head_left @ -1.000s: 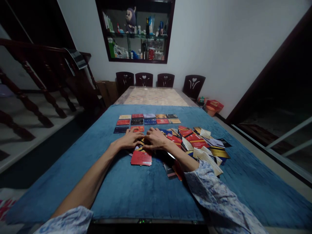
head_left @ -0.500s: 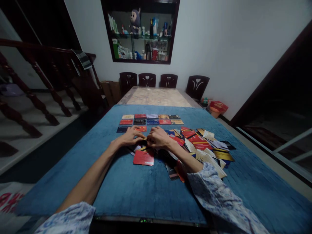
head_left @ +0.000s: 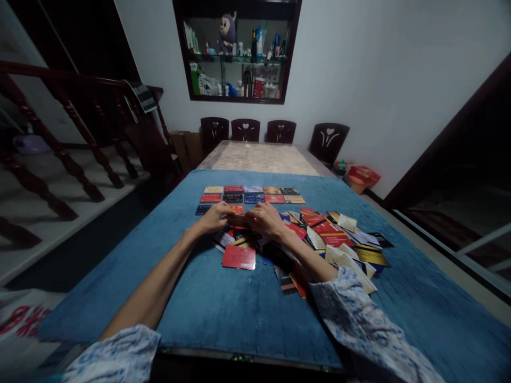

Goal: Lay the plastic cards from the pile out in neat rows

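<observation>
Between my left hand point(head_left: 215, 218) and my right hand point(head_left: 267, 221) a card point(head_left: 237, 218) is gripped at its two ends, tilted so that its face is hard to read. Both hands are closed on it, just above a small heap of cards. A red card point(head_left: 239, 257) lies on the near side of that heap. Beyond my hands, cards sit in neat rows, among them a dark blue card point(head_left: 204, 210) and an orange-red card point(head_left: 236, 209) in the nearest row. Under and beside my right forearm spreads a loose pile of mixed cards point(head_left: 327, 232).
A blue cloth point(head_left: 191, 303) covers the near part of the long table, with its stone-like top point(head_left: 263, 156) bare at the far end. Dark chairs point(head_left: 245, 131) stand beyond it. A wooden railing point(head_left: 80, 127) runs along the left, and a red-lined bin point(head_left: 362, 178) stands at the right.
My hands have lifted slightly off the heap, and a card now shows stretched between them. The whole view has shifted a little, so things appear further right.
</observation>
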A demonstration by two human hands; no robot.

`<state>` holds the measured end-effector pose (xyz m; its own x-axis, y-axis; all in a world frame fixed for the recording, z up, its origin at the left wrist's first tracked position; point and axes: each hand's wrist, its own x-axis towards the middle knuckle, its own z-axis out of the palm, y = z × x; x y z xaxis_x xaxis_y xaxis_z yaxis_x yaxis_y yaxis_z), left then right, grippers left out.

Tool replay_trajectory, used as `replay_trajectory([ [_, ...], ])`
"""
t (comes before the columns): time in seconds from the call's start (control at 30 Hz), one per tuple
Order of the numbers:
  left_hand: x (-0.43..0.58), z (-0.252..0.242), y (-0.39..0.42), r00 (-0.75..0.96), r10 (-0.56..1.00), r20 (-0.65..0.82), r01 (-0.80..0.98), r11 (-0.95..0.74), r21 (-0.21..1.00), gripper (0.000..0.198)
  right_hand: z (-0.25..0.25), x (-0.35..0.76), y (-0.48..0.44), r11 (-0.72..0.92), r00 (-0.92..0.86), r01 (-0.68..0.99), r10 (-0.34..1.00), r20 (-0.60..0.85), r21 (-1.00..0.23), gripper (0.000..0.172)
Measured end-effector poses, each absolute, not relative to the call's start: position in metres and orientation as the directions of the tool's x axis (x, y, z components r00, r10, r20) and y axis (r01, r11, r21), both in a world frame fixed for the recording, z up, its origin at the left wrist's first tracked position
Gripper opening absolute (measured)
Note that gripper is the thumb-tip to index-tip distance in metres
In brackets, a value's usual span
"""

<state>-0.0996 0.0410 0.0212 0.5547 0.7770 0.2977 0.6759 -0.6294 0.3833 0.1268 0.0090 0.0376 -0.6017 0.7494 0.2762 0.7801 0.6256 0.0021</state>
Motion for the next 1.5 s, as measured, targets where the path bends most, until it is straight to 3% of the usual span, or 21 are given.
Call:
replay_trajectory([
  [0.33,-0.098,0.017,0.04,0.567,0.763,0.31,0.659,-0.646,0.385,0.044,0.028,0.128,0.012,0.599,-0.582,0.801,0.78,0.231,-0.008,0.037],
  [0.6,-0.094,0.019,0.036,0.591,0.759,0.274,0.715,-0.65,0.257,0.04,0.024,0.123,0.01,0.554,-0.545,0.832,0.812,0.209,0.018,0.037],
  [0.83,-0.093,0.024,0.033,0.576,0.789,0.211,0.778,-0.609,0.153,0.026,0.025,0.12,0.008,0.536,-0.528,0.844,0.832,0.173,-0.003,0.041],
  [1.23,-0.093,0.026,0.03,0.552,0.809,0.201,0.807,-0.58,0.115,0.022,0.021,0.121,0.01,0.549,-0.531,0.835,0.825,0.195,-0.048,0.048],
  [1.5,-0.091,0.026,0.027,0.537,0.823,0.187,0.812,-0.564,0.151,0.026,0.018,0.121,0.011,0.55,-0.527,0.835,0.811,0.254,-0.024,0.05],
])
